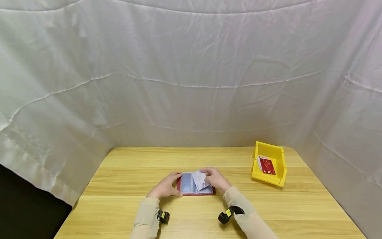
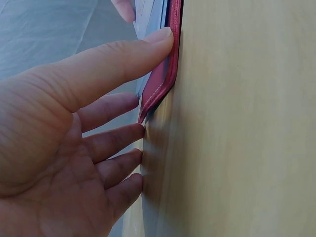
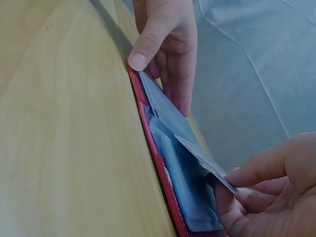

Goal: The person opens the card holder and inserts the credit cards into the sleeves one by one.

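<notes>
A red card holder [image 1: 214, 193] lies spread on the table, its clear plastic sleeves [image 1: 186, 183] facing up. My left hand [image 1: 165, 186] is at its left end. The left thumb [image 2: 159, 35] rests on the holder's near edge, while the other fingers reach along the left side, loosely straight with tips by the tabletop. Over the right-hand sleeves, my right hand [image 1: 217, 179] pinches a pale printed card [image 1: 199, 179] between thumb and fingers. The card is tilted, and its lower end overlaps the sleeves in the head view. In the right wrist view the card [image 3: 207, 163] slants above the plastic.
A yellow bin [image 1: 269, 181] stands at the table's back right. Inside it lie a red card [image 1: 267, 166] and a whitish card partly beneath it. Grey-white cloth [image 1: 191, 109] hangs behind and beside the wooden table [image 1: 134, 159].
</notes>
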{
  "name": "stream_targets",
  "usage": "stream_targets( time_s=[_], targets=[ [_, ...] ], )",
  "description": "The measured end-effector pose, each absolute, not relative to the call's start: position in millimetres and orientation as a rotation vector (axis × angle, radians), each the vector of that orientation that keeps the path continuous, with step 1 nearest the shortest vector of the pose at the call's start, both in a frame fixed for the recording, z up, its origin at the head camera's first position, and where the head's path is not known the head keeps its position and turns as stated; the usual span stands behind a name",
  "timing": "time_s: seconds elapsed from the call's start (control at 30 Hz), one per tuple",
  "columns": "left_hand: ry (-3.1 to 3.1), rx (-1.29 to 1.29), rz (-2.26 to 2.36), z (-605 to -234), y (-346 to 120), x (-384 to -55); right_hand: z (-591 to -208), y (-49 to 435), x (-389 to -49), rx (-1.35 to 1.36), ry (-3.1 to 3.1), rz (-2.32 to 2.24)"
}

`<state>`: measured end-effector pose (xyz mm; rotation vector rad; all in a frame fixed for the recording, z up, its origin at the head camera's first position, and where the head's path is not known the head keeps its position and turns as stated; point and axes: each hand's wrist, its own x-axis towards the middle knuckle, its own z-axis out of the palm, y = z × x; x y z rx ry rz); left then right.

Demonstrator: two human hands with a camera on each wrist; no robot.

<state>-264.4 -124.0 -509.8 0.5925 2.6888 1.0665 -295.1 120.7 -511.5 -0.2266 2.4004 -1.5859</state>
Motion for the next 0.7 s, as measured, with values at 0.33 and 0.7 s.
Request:
stream_targets(
  time_s=[0.33, 0.7],
  targets=[
    [2.682, 0.557, 1.069, -510.2, -123.9, -264.9, -515.5, 111.6, -290.5, -0.247, 2.55, -1.507],
    [2.669, 0.552, 1.077, -510.2, -124.0, -265.0, -514.1, 100.9, -284.9, -0.321, 2.747, -1.36]
  ],
)
